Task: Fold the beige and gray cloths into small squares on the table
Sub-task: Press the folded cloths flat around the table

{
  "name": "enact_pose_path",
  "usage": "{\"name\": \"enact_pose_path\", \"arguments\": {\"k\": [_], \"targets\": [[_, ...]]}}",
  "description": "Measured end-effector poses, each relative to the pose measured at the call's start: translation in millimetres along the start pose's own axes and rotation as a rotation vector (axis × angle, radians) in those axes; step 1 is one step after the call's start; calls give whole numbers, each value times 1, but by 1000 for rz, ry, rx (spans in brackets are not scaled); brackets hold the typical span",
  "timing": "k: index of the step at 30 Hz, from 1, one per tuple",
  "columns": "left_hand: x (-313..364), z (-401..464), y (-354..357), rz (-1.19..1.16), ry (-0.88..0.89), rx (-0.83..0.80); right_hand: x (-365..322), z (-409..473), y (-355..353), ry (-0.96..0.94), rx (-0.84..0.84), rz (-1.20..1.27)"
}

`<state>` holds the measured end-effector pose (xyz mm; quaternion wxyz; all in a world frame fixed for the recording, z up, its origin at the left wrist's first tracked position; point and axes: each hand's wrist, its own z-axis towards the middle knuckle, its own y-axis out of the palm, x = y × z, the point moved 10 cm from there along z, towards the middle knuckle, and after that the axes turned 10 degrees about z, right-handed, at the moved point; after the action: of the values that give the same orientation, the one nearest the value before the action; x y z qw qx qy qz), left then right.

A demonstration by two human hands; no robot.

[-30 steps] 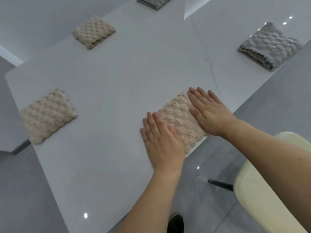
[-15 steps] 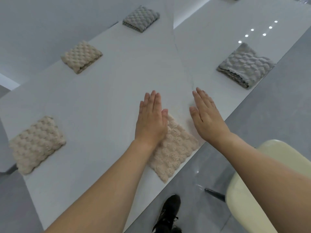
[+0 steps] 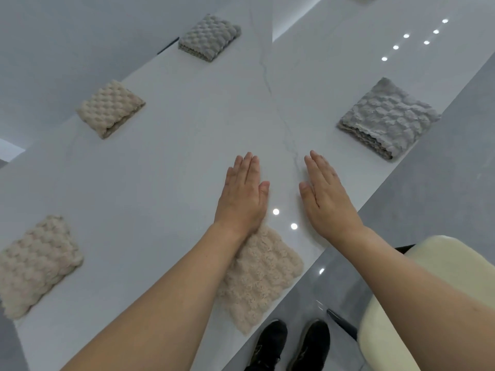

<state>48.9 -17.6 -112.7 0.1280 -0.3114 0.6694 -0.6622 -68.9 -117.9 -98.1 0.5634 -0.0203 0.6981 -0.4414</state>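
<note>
A folded beige cloth (image 3: 261, 277) lies at the near edge of the white table (image 3: 166, 183), partly under my left forearm. My left hand (image 3: 245, 194) is flat with straight fingers just beyond that cloth, holding nothing. My right hand (image 3: 325, 194) is flat and open beside it, over bare table. A folded gray cloth (image 3: 388, 119) sits to the right near the table edge. Another gray folded cloth (image 3: 210, 36) lies at the far side. Two more folded beige cloths lie on the left, one far (image 3: 111, 108) and one near (image 3: 36, 263).
A cream padded chair (image 3: 407, 298) stands at the lower right beside the table edge. My black shoes (image 3: 292, 344) show on the gray floor below. Ceiling lights reflect as bright dots on the glossy tabletop.
Both hands have lifted off the near beige cloth and moved forward past it; the view has tilted so the cloth now lies closer to me.
</note>
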Motion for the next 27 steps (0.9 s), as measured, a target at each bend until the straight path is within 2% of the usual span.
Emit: {"name": "enact_pose_path", "arguments": {"k": [9,19,24,27], "targets": [[38,34,-1,-32,69,-124,34,6,-71,3,225,77],[110,131,11,-314,136,-133,119,42,-159,174,517,212],[163,194,9,-379,264,-133,153,67,-175,192,596,217],[196,219,14,-339,396,-151,163,81,-176,192,581,186]]}}
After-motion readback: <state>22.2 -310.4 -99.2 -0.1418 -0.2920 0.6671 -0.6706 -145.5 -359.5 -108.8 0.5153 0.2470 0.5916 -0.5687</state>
